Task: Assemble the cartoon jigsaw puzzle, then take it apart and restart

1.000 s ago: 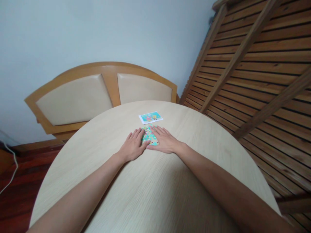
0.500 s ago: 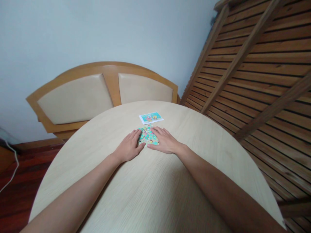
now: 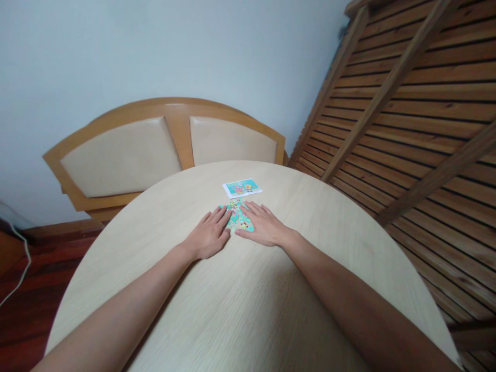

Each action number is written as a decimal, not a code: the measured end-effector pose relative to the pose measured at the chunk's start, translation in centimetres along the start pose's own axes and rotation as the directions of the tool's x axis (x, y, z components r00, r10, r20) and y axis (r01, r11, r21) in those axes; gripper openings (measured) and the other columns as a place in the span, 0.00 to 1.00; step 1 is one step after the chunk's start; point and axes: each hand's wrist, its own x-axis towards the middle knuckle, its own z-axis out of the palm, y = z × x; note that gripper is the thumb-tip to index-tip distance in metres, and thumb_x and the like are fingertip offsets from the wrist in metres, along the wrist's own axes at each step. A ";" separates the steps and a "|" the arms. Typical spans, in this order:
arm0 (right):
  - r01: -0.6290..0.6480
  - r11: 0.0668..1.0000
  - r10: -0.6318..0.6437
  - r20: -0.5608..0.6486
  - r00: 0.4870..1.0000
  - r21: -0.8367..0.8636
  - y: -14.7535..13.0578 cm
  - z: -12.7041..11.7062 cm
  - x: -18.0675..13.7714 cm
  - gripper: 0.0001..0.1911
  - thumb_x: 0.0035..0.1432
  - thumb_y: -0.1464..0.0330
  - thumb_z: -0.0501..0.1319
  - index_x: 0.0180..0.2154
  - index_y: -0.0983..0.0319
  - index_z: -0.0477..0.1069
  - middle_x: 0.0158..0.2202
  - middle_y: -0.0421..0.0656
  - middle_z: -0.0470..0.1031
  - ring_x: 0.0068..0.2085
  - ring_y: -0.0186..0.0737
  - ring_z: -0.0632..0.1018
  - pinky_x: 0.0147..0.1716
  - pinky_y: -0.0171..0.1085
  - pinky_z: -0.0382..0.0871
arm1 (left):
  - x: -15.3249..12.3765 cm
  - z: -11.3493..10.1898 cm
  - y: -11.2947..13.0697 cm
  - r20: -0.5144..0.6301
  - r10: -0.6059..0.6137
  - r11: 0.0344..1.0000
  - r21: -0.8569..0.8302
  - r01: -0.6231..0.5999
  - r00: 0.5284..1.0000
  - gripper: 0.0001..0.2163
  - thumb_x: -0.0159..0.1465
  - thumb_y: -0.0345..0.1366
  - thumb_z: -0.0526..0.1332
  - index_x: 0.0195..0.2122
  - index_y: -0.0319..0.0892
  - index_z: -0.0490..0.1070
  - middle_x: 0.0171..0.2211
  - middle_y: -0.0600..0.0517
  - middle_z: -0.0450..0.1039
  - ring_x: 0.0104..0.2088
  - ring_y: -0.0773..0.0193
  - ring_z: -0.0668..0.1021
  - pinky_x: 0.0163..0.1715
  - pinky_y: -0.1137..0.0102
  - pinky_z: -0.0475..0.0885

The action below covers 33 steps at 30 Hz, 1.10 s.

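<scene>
Small jigsaw puzzle pieces (image 3: 237,216), mostly turquoise with bits of yellow and pink, lie in a loose heap on the round table (image 3: 217,310). My left hand (image 3: 209,235) rests palm down at the heap's left side, its fingertips over some of the pieces. On the right side, my right hand (image 3: 261,223) lies flat with fingers stretched and thumb apart, touching the pieces. Both hands hide part of the heap. Just beyond it lies a picture card (image 3: 243,188) with a white edge, showing cartoon figures on turquoise.
A wooden headboard (image 3: 178,132) with cream padded panels stands behind the table against a pale wall (image 3: 155,46). Slatted wooden boards (image 3: 411,113) lean at the right. A white cable (image 3: 28,258) hangs over the dark red floor (image 3: 42,289) at the left.
My left hand has shifted slightly, its fingers now reaching further over the pieces and its thumb drawn in. My right hand stays nearly in place.
</scene>
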 end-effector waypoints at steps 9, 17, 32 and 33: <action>0.005 1.000 -0.005 0.006 1.000 0.010 0.3 0.3 -0.1 0.53 0.61 0.36 0.48 0.72 0.67 0.47 0.74 0.54 0.44 0.74 0.56 0.48 0.70 0.58 0.42 | 0.1 0.0 -0.8 -0.086 -0.069 0.998 0.004 0.069 0.994 0.27 0.72 0.39 0.45 0.70 0.33 0.55 0.69 0.39 0.58 0.70 0.49 0.60 0.68 0.51 0.58; 0.027 0.999 -0.027 -0.008 1.000 0.029 0.1 -0.1 -0.2 0.52 0.61 0.38 0.51 0.72 0.66 0.49 0.74 0.54 0.48 0.73 0.59 0.51 0.70 0.60 0.44 | 0.0 0.1 -1.0 -0.150 -0.037 0.999 0.014 0.040 0.988 0.27 0.69 0.40 0.51 0.67 0.33 0.59 0.67 0.38 0.63 0.68 0.47 0.64 0.68 0.53 0.58; 0.012 0.998 -0.010 -0.031 0.999 0.060 0.8 -0.6 1.9 0.45 0.64 0.39 0.49 0.71 0.59 0.52 0.73 0.52 0.50 0.72 0.55 0.55 0.67 0.56 0.49 | -0.2 -0.3 -0.4 -0.080 -0.018 1.000 0.017 0.019 0.997 0.29 0.71 0.47 0.50 0.70 0.39 0.56 0.71 0.41 0.55 0.71 0.46 0.58 0.67 0.48 0.56; 0.009 0.998 -0.008 -0.021 1.000 0.060 0.9 -0.6 2.2 0.45 0.64 0.39 0.49 0.71 0.59 0.51 0.74 0.52 0.50 0.72 0.56 0.55 0.68 0.56 0.49 | -0.3 -0.4 -0.4 -0.073 -0.019 1.000 0.018 0.020 0.997 0.30 0.70 0.46 0.51 0.71 0.39 0.55 0.71 0.41 0.54 0.71 0.46 0.58 0.67 0.48 0.56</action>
